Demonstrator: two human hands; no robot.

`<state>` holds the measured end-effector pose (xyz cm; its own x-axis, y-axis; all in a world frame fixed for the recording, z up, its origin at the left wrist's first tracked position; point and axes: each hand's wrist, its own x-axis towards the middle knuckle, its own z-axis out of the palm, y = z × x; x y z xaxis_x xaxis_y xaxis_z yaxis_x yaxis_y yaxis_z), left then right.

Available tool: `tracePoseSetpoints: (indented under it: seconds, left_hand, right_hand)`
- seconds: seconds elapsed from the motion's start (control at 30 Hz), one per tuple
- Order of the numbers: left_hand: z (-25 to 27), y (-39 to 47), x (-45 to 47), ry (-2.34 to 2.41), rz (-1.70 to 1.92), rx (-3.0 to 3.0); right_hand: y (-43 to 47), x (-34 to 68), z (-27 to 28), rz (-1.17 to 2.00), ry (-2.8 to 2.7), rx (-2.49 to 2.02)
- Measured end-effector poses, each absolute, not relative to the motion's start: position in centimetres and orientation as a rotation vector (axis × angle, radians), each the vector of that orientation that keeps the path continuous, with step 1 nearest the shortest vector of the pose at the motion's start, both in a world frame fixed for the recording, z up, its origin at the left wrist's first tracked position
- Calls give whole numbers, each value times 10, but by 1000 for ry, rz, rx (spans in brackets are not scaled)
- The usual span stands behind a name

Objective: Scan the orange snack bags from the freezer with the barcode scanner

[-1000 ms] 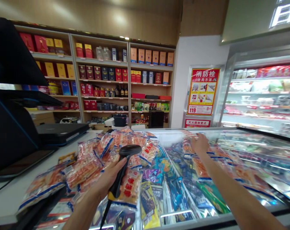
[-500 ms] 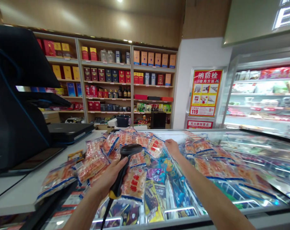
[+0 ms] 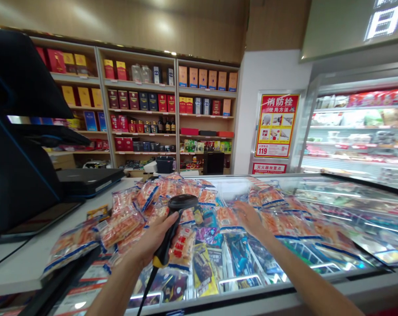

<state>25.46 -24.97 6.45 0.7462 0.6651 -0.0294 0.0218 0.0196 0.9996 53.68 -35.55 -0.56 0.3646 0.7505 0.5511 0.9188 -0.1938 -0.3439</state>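
A: What is held in the left hand (image 3: 159, 239)?

B: A scanner (image 3: 182, 202) is held there. Its handle is wrapped by the fingers, and its cord (image 3: 148, 287) is let down toward the near edge of the freezer (image 3: 245, 297).

A: And the right hand (image 3: 249, 217)?

B: It is placed over the freezer's glass top, with its fingers partly stretched at the right side of a clear packet (image 3: 227, 218) of orange food. Whether the packet is gripped or only touched cannot be told.

A: Where are the other packets found?

B: A heap (image 3: 167, 188) is gathered beyond the scanner and to its left, spread partly onto the white counter (image 3: 24, 270). Another packet (image 3: 182, 248), printed in red, is seen just beside the scanner's handle. More packets (image 3: 284, 224) are laid in overlapping rows right of the right hand.

A: What is seen farther off?

B: Boxes and bottles are lined up on shelves (image 3: 138, 116), and a red poster (image 3: 277, 126) is fixed to the wall.
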Motion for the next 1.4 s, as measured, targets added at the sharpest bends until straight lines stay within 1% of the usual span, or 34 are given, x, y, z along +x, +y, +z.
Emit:
tracePoseSetpoints:
  seconds: [0.13,0.23,0.37,0.47,0.57,0.67,0.77,0.87,0.97,1.4]
  left_hand:
    - [66,-253,259,569,590,1455]
    - [67,-255,261,586,571,1453]
    - [68,-258,261,621,609,1438]
    - [68,-260,262,627,617,1437]
    - [68,-261,263,648,617,1444]
    - [70,-263,263,660,600,1441]
    - [71,-264,262,627,565,1447]
    - [68,-263,263,553,487,1464]
    - [64,-262,266,487,426,1485]
    - [70,-269,278,467,484,1443]
  right_hand:
    - [-337,513,-16,-137,-1594,-2225]
    - [-329,509,-21,-30,-1579,-2291]
    - [-324,529,-14,-65,-1295,-2325]
    - [-321,545,-10,19,-1124,-2371]
    - [-314,548,-13,201,-1000,-2253]
    - [-306,545,-13,340,-826,-1941]
    - [-302,547,-2,268,-688,-1628]
    - [-303,556,12,168,-629,-1488]
    - [-305,566,20,98,-597,-1462]
    - [-316,592,19,-22,-566,-1568]
